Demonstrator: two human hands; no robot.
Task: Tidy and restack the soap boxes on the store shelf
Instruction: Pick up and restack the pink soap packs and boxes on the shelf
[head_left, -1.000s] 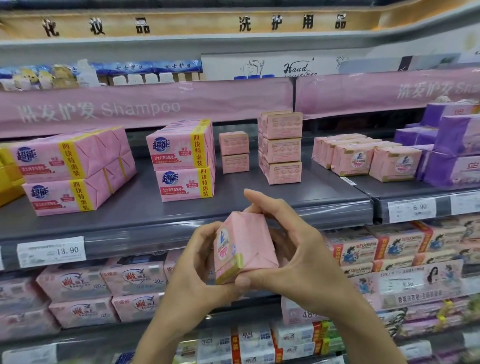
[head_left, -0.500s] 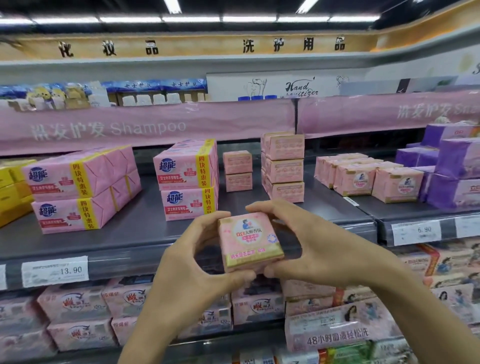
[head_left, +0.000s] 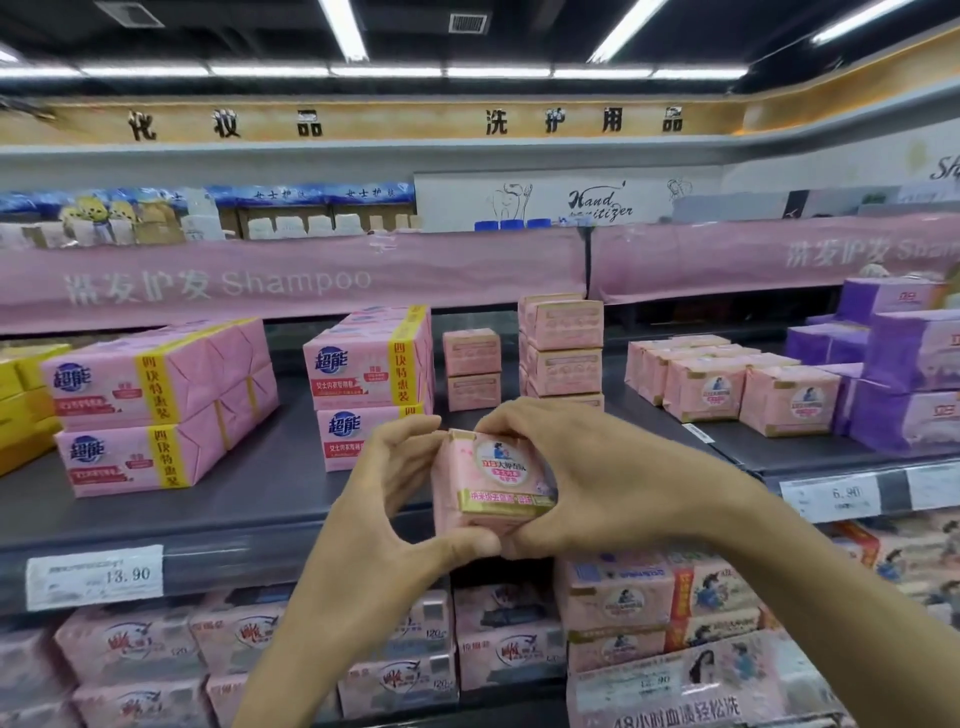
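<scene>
Head view: both hands hold one small pink soap box (head_left: 493, 480) in the air in front of the grey shelf (head_left: 249, 499), with its round label towards the camera. The left hand (head_left: 374, 499) pinches the left side, fingers curled at the top corner and thumb under the bottom edge. The right hand (head_left: 613, 478) grips the right side, fingers over the top. Behind them on the shelf stand a two-high stack (head_left: 471, 369) of small pink boxes and, just beside it, a three-high stack (head_left: 561, 353). Pink four-bar packs (head_left: 156, 405) lie to the left. A row of pink boxes (head_left: 727, 387) and purple packs (head_left: 909, 364) sit to the right.
</scene>
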